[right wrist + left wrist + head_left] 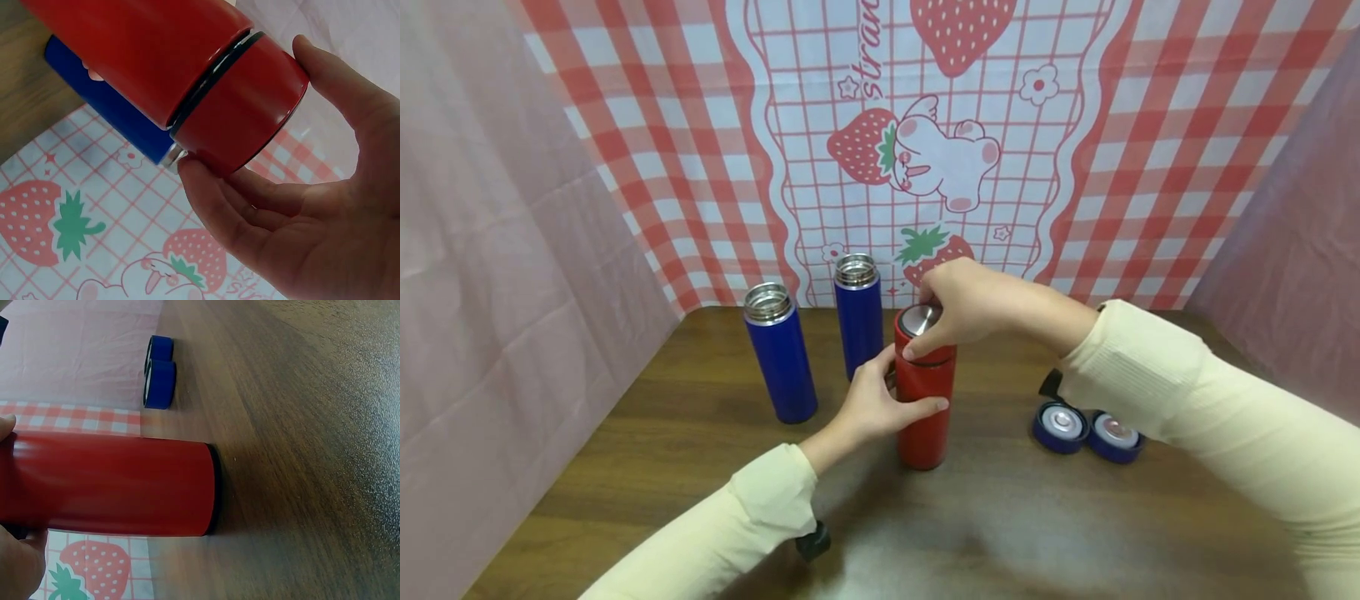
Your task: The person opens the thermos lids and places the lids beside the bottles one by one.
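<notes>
A red thermos bottle (922, 425) stands upright on the wooden table in front of me. My left hand (880, 400) grips its body from the left, thumb across the front. With thumb and fingers my right hand (973, 304) holds the red lid (240, 106), whose top is a silver disc (919, 320). A thin dark and silver gap shows between lid and body in the right wrist view. The left wrist view shows the black-rimmed base of the thermos bottle (119, 484) at the table, with only part of the left hand (22, 565) visible.
Two blue thermos bottles without lids, one at the left (781, 358) and one farther back (860, 321), stand left of the red one. Two blue lids (1060, 427) (1115, 437) lie side by side, inner side up, under the right forearm. A checked strawberry cloth (700, 167) hangs behind the table.
</notes>
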Demonstrator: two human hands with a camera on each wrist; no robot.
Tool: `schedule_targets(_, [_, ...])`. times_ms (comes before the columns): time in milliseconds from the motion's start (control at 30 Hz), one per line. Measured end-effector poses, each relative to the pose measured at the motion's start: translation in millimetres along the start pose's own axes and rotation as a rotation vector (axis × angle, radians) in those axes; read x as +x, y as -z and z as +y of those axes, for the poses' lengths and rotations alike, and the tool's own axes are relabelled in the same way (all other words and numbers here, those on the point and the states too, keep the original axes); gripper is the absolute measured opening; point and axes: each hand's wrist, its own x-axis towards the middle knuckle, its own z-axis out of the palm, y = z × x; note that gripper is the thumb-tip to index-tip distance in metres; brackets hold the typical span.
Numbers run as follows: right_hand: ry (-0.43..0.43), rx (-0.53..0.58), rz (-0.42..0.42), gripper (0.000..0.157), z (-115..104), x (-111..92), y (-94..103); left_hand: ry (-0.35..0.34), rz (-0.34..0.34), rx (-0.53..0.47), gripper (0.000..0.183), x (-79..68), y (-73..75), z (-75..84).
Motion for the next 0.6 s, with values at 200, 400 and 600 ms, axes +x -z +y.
schedule_targets(200, [0.031, 0.009, -0.023, 0.046, 3.5, 1.6, 0.0, 0.016, -0.009, -0.002, 0.061, -0.3, -1.4, -1.9])
schedule_targets(400, [0.119, 0.005, -0.028, 0.042, 7.3, 2.6, 2.8, -0.021, 0.013, 0.003, 0.058, 0.6, -2.2, -4.2])
schedule_targets(600, [0.174, 0.026, -0.073, 0.042, 10.2, 2.0, 6.8, -0.035, 0.02, 0.006, 0.058, 1.2, -1.2, -3.0])
